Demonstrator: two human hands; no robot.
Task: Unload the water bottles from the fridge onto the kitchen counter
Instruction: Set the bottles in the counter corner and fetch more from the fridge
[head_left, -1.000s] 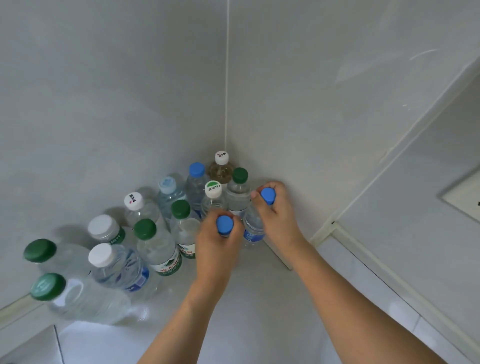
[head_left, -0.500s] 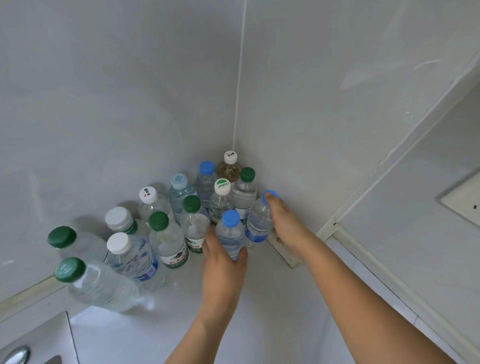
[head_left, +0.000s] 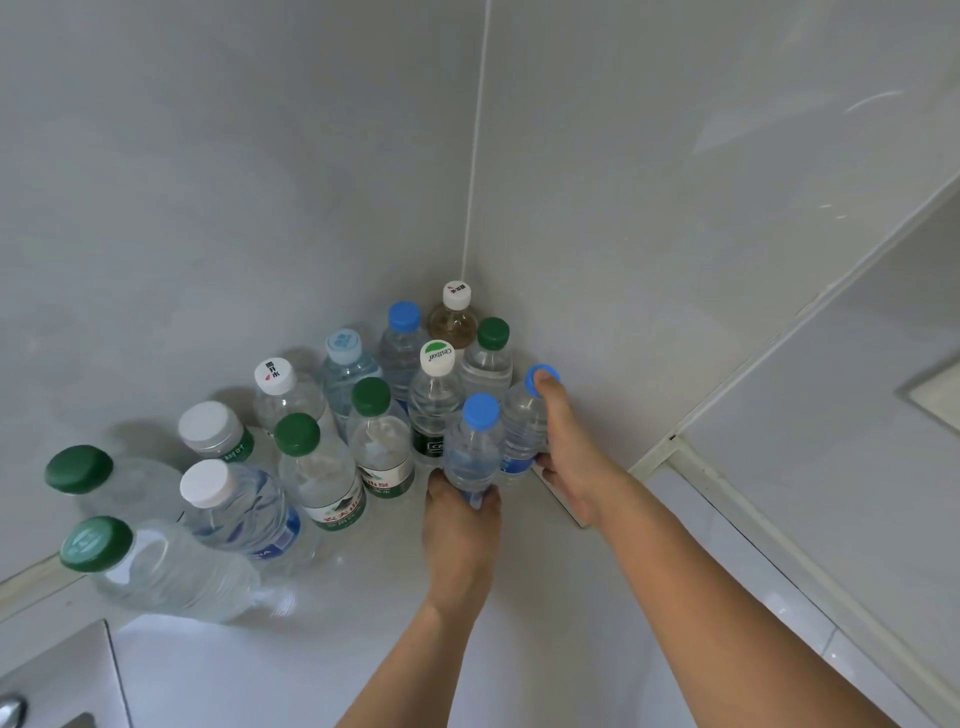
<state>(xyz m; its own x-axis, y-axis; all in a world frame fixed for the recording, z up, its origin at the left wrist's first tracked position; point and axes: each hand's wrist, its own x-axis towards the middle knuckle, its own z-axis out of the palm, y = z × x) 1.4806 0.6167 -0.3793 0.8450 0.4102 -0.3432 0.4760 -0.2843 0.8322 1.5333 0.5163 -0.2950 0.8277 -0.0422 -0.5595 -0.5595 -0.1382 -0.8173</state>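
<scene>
White counter (head_left: 519, 649) corner: left hand (head_left: 460, 525) grip around one blue-capped bottle (head_left: 474, 447), right hand (head_left: 569, 452) around another (head_left: 524, 421).

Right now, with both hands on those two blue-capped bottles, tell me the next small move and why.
Probably let go and draw both hands back. The left hand holds the near blue-capped bottle low, the right hand holds the one beside it, and both look set upright on the counter against the cluster.

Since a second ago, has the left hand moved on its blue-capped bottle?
Yes. The left hand slid from the cap down to the base of its blue-capped bottle, toward the counter.
</scene>
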